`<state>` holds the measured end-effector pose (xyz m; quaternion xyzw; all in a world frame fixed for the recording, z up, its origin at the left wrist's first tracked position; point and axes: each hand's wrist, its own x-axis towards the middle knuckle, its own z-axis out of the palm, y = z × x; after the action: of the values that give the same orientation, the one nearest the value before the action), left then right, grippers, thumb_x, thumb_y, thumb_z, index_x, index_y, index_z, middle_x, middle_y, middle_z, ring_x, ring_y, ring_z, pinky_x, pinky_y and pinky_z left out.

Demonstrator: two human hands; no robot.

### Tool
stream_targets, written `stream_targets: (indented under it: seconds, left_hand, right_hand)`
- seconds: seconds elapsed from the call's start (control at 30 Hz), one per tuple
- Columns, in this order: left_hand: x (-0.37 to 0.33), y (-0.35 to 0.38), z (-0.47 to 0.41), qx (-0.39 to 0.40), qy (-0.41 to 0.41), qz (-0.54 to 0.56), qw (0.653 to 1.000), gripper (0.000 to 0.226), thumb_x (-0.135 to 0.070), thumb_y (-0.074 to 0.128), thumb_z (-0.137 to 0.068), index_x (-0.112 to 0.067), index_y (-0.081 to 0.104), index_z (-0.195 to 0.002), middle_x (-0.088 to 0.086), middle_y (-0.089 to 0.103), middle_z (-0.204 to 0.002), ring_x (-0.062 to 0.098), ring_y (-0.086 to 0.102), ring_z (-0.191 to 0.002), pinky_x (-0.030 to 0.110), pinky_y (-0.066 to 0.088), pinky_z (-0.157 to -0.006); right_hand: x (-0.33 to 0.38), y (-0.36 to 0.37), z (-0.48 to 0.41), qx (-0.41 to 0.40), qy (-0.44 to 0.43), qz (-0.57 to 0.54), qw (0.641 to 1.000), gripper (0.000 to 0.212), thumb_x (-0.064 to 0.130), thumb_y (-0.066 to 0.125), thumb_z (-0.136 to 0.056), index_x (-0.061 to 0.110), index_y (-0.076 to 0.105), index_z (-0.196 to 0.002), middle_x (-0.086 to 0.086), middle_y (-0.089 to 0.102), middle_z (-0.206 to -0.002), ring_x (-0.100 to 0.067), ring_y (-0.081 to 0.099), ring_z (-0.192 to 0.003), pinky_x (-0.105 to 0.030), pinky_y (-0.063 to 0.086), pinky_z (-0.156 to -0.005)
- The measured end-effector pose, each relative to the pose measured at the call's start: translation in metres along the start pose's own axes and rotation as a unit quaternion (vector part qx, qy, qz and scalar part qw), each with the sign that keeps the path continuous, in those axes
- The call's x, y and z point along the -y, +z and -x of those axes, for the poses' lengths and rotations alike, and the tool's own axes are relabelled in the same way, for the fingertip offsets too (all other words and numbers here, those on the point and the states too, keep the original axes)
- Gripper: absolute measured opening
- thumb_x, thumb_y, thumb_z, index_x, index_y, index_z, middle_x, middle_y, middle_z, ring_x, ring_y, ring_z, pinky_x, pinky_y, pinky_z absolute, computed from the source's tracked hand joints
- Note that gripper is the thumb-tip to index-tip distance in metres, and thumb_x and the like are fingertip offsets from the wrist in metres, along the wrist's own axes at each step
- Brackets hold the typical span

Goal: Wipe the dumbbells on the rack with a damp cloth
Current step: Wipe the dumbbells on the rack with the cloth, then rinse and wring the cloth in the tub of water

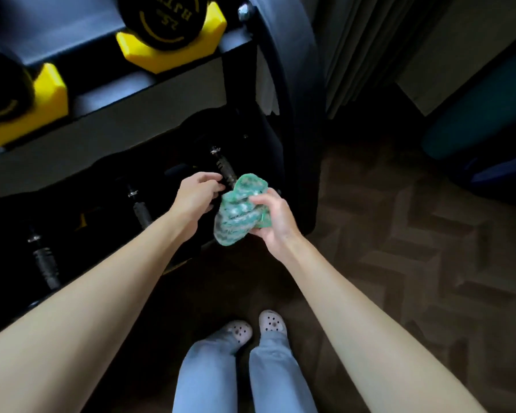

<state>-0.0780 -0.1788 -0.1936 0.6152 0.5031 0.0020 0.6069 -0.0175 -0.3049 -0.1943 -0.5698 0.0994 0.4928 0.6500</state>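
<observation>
Green cloth [239,210] bunched in your right hand [270,217], grip clamped on its right side, cloth at the near end of a dumbbell [223,166] low in the rack [161,93], your left hand [195,196] curled beside that bar, its grip too blurred to tell.

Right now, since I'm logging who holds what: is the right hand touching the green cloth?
Touching. The head view shows the right hand gripping the green cloth, with its fingers curled round it.
</observation>
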Motion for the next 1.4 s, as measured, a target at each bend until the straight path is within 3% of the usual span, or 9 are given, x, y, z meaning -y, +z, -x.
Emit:
stream_targets:
  seconds: [0.2,0.27,0.37,0.5,0.6,0.8,0.97,1.13,1.4]
  left_hand:
    - [-0.092,0.059,0.085,0.243,0.148,-0.094,0.954,0.021,-0.033,0.053,-0.091,-0.022,0.068,-0.101,-0.004,0.069,-0.099,0.009,0.065,-0.09,0.022,0.051,-0.074]
    - [-0.112,0.087,0.121,0.314,0.197,-0.132,0.919,0.025,-0.039,0.055,-0.091,-0.021,0.067,-0.103,-0.003,0.07,-0.097,0.007,0.066,-0.085,0.016,0.051,-0.068]
    - [-0.118,0.125,0.175,0.402,0.272,-0.197,0.852,0.024,-0.032,0.066,-0.085,-0.02,0.067,-0.105,0.001,0.071,-0.097,0.013,0.068,-0.088,0.026,0.055,-0.078]
    - [-0.1,0.183,0.257,0.483,0.356,-0.239,0.763,0.006,-0.019,0.068,-0.084,-0.015,0.068,-0.088,-0.004,0.067,-0.079,0.008,0.064,-0.074,0.022,0.052,-0.072]
    - [-0.062,0.22,0.339,0.53,0.392,-0.281,0.697,0.01,-0.015,0.061,-0.089,-0.016,0.064,-0.08,-0.007,0.061,-0.067,0.0,0.056,-0.061,0.014,0.045,-0.062]
    - [0.046,0.246,0.495,0.631,0.414,-0.373,0.541,0.026,-0.014,0.053,-0.093,-0.007,0.046,-0.069,0.001,0.053,-0.065,0.022,0.048,-0.07,0.025,0.031,-0.056]
    - [0.163,0.219,0.591,0.696,0.4,-0.44,0.403,0.018,-0.02,0.052,-0.094,-0.009,0.054,-0.08,0.019,0.067,-0.088,0.033,0.063,-0.087,0.031,0.042,-0.065]
    - [0.292,0.17,0.646,0.696,0.412,-0.529,0.256,0.024,-0.019,0.047,-0.095,0.002,0.059,-0.094,0.024,0.061,-0.096,0.036,0.056,-0.098,0.033,0.034,-0.074]
    - [0.446,0.12,0.619,0.663,0.469,-0.58,0.063,0.021,-0.013,0.046,-0.093,0.001,0.06,-0.098,0.021,0.061,-0.103,0.034,0.056,-0.102,0.036,0.038,-0.081]
  right_hand:
    - [0.056,-0.039,0.096,-0.091,-0.135,-0.157,0.974,0.022,0.022,0.042,-0.096,0.016,0.063,-0.101,-0.006,0.065,-0.1,-0.021,0.062,-0.093,-0.039,0.049,-0.084]
    - [0.066,-0.058,0.138,-0.149,-0.18,-0.2,0.951,0.019,0.019,0.044,-0.096,0.017,0.063,-0.099,-0.005,0.066,-0.095,-0.019,0.063,-0.089,-0.036,0.05,-0.079]
    - [0.065,-0.087,0.205,-0.237,-0.232,-0.242,0.912,0.015,0.016,0.049,-0.094,0.015,0.064,-0.095,-0.001,0.069,-0.086,-0.014,0.066,-0.08,-0.034,0.052,-0.076]
    - [0.031,-0.131,0.306,-0.357,-0.275,-0.276,0.849,0.012,0.017,0.054,-0.092,0.012,0.064,-0.098,-0.005,0.069,-0.092,-0.016,0.066,-0.083,-0.031,0.051,-0.076]
    - [-0.025,-0.156,0.39,-0.487,-0.286,-0.288,0.773,0.012,0.011,0.056,-0.09,0.014,0.067,-0.088,-0.005,0.068,-0.084,-0.017,0.063,-0.076,-0.027,0.047,-0.066]
    - [-0.16,-0.16,0.522,-0.669,-0.234,-0.345,0.616,0.02,0.008,0.059,-0.089,0.012,0.06,-0.07,-0.002,0.061,-0.069,-0.012,0.055,-0.062,-0.021,0.039,-0.055]
    - [-0.294,-0.135,0.591,-0.733,-0.177,-0.414,0.51,0.01,0.008,0.057,-0.089,0.007,0.058,-0.079,-0.005,0.056,-0.067,-0.015,0.054,-0.057,-0.018,0.039,-0.047]
    - [-0.438,-0.1,0.624,-0.778,-0.028,-0.412,0.474,0.033,0.007,0.06,-0.079,0.015,0.047,-0.05,0.004,0.043,-0.049,-0.016,0.042,-0.058,-0.026,0.031,-0.054]
    - [-0.6,-0.047,0.586,-0.75,0.158,-0.269,0.583,0.035,0.007,0.062,-0.079,0.01,0.039,-0.052,-0.012,0.044,-0.058,-0.024,0.045,-0.064,-0.031,0.026,-0.058]
